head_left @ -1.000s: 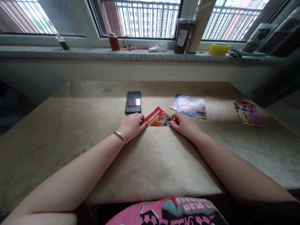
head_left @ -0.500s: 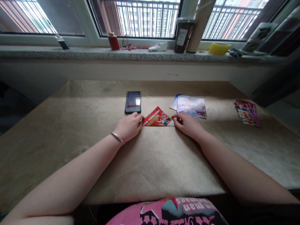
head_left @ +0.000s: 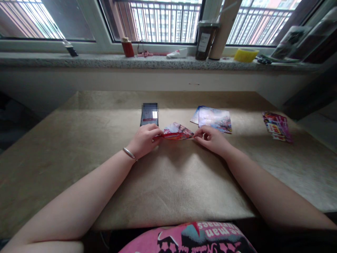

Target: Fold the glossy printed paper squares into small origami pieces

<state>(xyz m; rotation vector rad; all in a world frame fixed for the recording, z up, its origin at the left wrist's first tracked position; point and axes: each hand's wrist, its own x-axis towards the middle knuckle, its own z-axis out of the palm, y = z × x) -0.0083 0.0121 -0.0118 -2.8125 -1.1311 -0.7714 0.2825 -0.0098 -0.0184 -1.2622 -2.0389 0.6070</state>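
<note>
Between my hands is a folded paper flyer (head_left: pixel 177 132), red along its near fold, with a multicoloured printed face toward the back. My left hand (head_left: pixel 146 140), with a silver bangle at its wrist, pinches the flyer's left corner. At the opposite corner, my right hand (head_left: pixel 211 139) grips it between thumb and fingers. The flyer appears tilted up, with a shadow on the tabletop in front of it. Just behind my left hand lies a phone (head_left: pixel 149 115). Bluish printed sheets (head_left: pixel 215 117) rest flat behind my right hand.
A brownish table (head_left: pixel 173 189) spreads beneath everything. Several pink and purple printed papers (head_left: pixel 277 127) lie at the far right. On the stone windowsill (head_left: pixel 100 62) stand a red lighter (head_left: pixel 127 47), a dark lidded container (head_left: pixel 205 41) and a yellow tape roll (head_left: pixel 246 55).
The flyer, earlier a flat red triangle with its point away from me, now shows its other printed side and a raised red fold. Both hands have shifted slightly while keeping its corners.
</note>
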